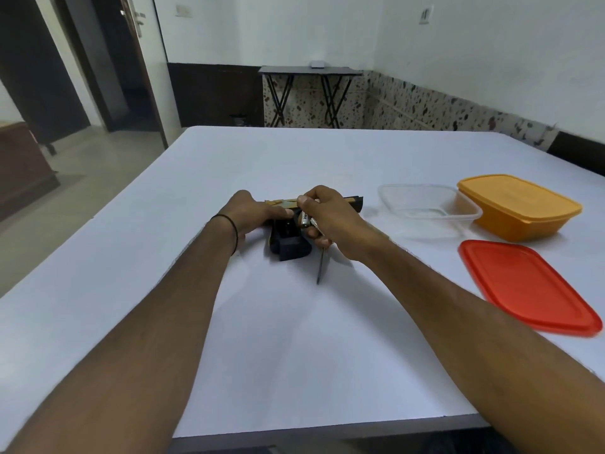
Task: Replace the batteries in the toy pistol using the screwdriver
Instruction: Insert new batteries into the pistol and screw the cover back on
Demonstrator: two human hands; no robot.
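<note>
Soft, even indoor light fills the room, bright on the white tabletop (294, 165). Faint, blurred shadows lie under the left hand (252, 211), the right hand (330, 217) and the red lid (523, 286). The wide lens bows walls (458, 44) and tabletop edges; the lid's near corner smears.

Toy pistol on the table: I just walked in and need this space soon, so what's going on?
A person is swapping its batteries. The left hand holds the toy pistol down on the white table. The right hand pinches a battery right at the pistol's grip, with the screwdriver tucked in the same hand.
</note>
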